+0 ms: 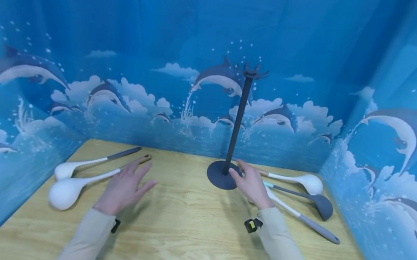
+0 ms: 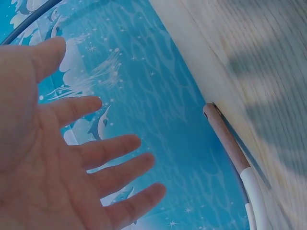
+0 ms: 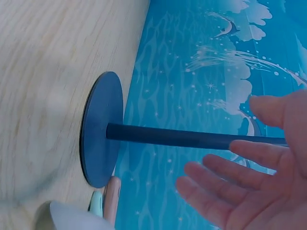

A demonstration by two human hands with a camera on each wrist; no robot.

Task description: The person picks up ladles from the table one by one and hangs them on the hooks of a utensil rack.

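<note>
My left hand (image 1: 121, 189), fingers spread, hovers over the handle of a white ladle with a brown grip (image 1: 65, 192). In the left wrist view, that ladle's brown grip (image 2: 225, 136) lies apart from the fingers. Beyond it is a white ladle with a dark grey grip (image 1: 66, 170). My right hand (image 1: 251, 185), holding nothing, is beside the pole of a dark utensil stand (image 1: 238, 120), its fingers extended in the right wrist view. Right of this hand lie a brown-handled white ladle (image 1: 310, 184), a dark grey ladle (image 1: 323, 205) and a grey-gripped white utensil (image 1: 318, 229), its head hidden.
The wooden table (image 1: 178, 240) is enclosed at the back and sides by a blue dolphin-print curtain (image 1: 155, 52). Hooks (image 1: 255, 72) branch out at the stand's top, and its round base (image 3: 98, 129) rests near the table's back edge.
</note>
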